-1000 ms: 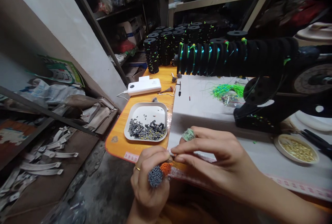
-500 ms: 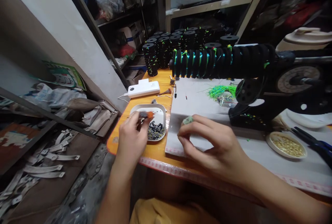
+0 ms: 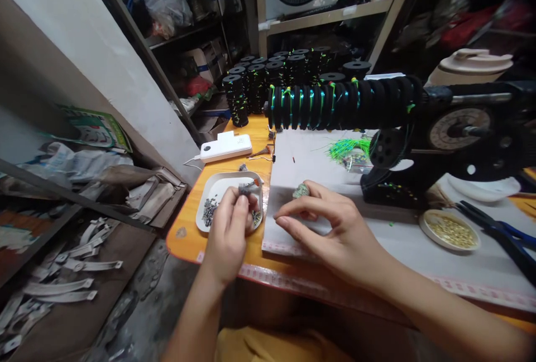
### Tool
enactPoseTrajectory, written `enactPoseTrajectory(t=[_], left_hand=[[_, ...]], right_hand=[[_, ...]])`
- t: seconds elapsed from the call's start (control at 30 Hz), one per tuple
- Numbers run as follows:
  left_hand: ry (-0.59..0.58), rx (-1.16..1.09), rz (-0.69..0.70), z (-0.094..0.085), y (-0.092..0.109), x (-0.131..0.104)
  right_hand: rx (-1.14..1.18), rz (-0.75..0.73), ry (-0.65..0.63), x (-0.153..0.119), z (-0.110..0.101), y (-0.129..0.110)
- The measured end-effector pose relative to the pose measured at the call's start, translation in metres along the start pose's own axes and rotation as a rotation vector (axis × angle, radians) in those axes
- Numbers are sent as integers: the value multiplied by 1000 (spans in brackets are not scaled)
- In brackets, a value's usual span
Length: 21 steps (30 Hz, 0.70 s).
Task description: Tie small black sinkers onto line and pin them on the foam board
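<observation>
My left hand (image 3: 229, 233) is closed around a small grey bundle (image 3: 247, 189) with an orange tip, held over the right part of a white tray (image 3: 206, 191). Small dark and yellowish pieces (image 3: 209, 210) lie inside that tray; my fingers cover some of them. To the right, my right hand (image 3: 330, 217) hovers over the white board with a crumpled greenish-grey clump (image 3: 301, 190) tucked against its curled fingers. Its thumb and forefinger come together at the tips, and I cannot make out anything between them.
A black machine (image 3: 393, 183) carries a horizontal roller (image 3: 347, 105) wound with green and blue strands. Green strands (image 3: 347, 149), a dish of gold pieces (image 3: 450, 230) and blue-handled scissors (image 3: 498, 230) lie around it. A white power bank (image 3: 226, 148) and several black spools (image 3: 237, 99) stand behind the tray.
My left hand has turned and shifted right with the grey bundle, uncovering the tray's left part. My right hand keeps the clump and stays over the board. The whole view has shifted slightly.
</observation>
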<state>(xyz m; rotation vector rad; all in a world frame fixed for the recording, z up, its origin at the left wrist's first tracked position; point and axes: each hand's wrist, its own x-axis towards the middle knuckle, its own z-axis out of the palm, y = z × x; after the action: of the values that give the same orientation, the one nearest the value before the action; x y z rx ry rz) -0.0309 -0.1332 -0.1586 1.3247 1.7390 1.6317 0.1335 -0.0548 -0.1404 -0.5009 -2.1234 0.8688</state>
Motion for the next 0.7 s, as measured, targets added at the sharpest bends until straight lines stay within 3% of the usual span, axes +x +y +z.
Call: enactPoseTrajectory(t=[0.1,0.17,0.47,0.6,0.7], left_hand=[[-123,-404,-137,17,1,-23],[-156,-551,-190,25,0,-33],[-70,-213,-188,31,0,-44],[23,-467,-363,40,5,-49],[119,-650,-402,41,8,-49]], right_hand=[[75,58,18,0,1,2],[126,96,18,0,2,3],[29,-25,41,-3,2,-1],[24,-48,29,-4,1,0],[20,-55,-2,-4,0,1]])
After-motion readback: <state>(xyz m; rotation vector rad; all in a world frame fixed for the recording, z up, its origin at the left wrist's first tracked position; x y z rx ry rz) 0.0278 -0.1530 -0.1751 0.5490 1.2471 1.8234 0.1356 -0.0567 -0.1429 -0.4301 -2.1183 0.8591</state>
